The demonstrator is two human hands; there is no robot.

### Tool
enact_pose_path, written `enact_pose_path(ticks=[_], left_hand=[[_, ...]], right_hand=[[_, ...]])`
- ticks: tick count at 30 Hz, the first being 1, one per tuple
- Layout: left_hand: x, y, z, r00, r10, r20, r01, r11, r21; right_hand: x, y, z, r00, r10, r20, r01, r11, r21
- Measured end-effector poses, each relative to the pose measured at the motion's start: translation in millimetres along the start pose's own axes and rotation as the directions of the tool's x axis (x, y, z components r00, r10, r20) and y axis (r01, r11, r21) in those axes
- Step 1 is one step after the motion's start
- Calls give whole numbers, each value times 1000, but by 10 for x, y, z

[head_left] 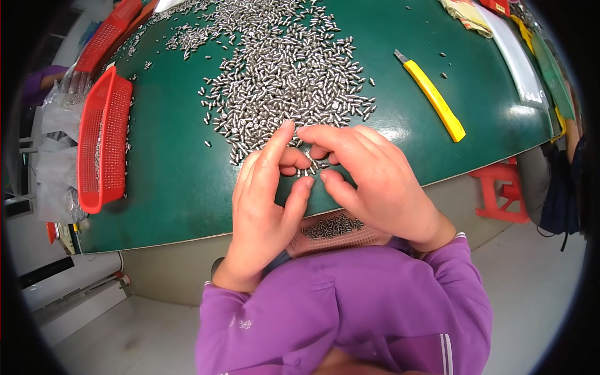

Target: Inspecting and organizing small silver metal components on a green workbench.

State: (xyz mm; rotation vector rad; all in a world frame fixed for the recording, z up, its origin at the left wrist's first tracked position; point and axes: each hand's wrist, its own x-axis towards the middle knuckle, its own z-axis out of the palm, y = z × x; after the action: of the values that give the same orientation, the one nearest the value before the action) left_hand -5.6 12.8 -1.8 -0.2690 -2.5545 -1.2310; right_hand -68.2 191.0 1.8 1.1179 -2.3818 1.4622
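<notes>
A large heap of small, shiny metal pins with pointed ends point(287, 81) spreads over the green tabletop point(169, 162). At the heap's near edge, both my hands curve around a few of these pins point(312, 167). My left hand point(261, 187) has its index finger stretched toward the heap, its other fingers bent in beside the pins and its thumb apart. My right hand point(384, 178) arches over from the other side, thumb and index finger apart. Whether any pin is gripped cannot be told. Below the table edge, a pink mesh basket point(372, 237) at my lap contains more pins.
A yellow utility knife point(434, 100) lies on the right with its blade out. On the left stands a red perforated basket point(90, 181), with another red basket point(109, 34) behind it. Clear plastic bags point(59, 169) are beyond the left edge. A red stool point(502, 190) stands at the right.
</notes>
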Motion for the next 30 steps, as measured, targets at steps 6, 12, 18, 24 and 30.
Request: enact_pose_path(ticks=[6,12,18,24,30], left_hand=[[4,14,-5,1000,-2,-1,2,1000,14],[-3,-6,-1,1000,-2,-4,2,1000,5],[0,0,3,1000,-13,-3,13,1000,-9],[1,-11,8,1000,-15,-3,15,1000,2],[3,7,11,1000,4,-25,-3,1000,26]], right_hand=[[15,-6,52,999,-27,-25,24,995,-97],[35,-21,36,1000,-18,-18,16,995,-99],[22,-26,11,1000,2,-2,-2,996,-84],[8,-37,-23,1000,2,15,-1,996,-91],[3,-35,-88,992,-11,123,13,1000,-14]])
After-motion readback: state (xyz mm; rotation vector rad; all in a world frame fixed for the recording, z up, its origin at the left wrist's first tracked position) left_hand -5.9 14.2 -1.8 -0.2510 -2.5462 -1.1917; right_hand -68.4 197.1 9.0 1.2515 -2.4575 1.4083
